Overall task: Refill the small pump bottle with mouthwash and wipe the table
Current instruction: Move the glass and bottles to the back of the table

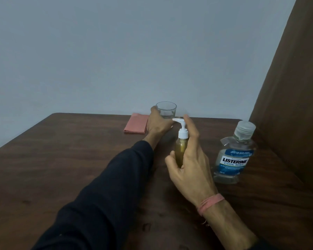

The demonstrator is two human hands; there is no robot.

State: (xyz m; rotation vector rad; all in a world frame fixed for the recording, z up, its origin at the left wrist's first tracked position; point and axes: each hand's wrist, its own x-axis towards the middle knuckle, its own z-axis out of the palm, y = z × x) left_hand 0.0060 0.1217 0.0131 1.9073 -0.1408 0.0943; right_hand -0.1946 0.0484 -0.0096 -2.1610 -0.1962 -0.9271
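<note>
While the left hand [158, 123] grips a glass [166, 110], the right hand [188, 163], fingers spread, reaches around the pump bottle [181, 147] on the surface [79, 159].

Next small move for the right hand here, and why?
Probably close the right hand around the small pump bottle of yellowish liquid: its fingers are spread beside the bottle, not yet gripping. The white pump head is on, and the left hand already holds the clear drinking glass.
</note>
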